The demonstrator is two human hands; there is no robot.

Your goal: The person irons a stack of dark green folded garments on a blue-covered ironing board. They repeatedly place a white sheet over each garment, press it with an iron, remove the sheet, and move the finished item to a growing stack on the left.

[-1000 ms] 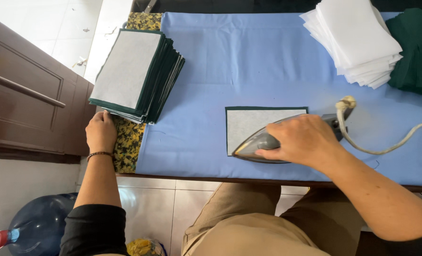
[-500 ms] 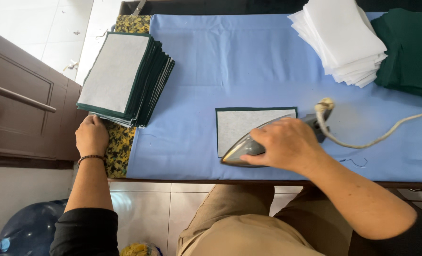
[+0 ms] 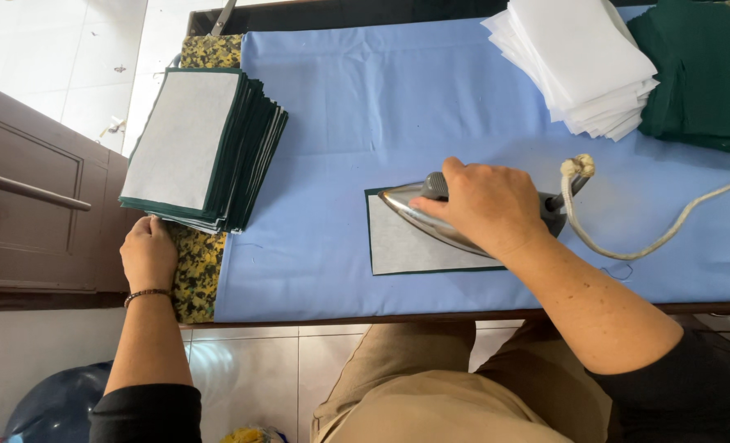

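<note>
Iron [image 3: 431, 215] shifted left under right hand [image 3: 484, 205].

A grey-faced, green-edged rectangular fabric piece [image 3: 418, 246] lies on the blue cloth-covered ironing table [image 3: 365, 115], near its front edge. The metal clothes iron [image 3: 431, 215] rests on that piece, under the right hand [image 3: 484, 203]. Far left sits a stack of like pieces [image 3: 201, 152], the left hand [image 3: 148, 254] just before it. Back right, a white sheet stack [image 3: 582, 61] lies left of folded dark green cloth [image 3: 705, 70].
</note>
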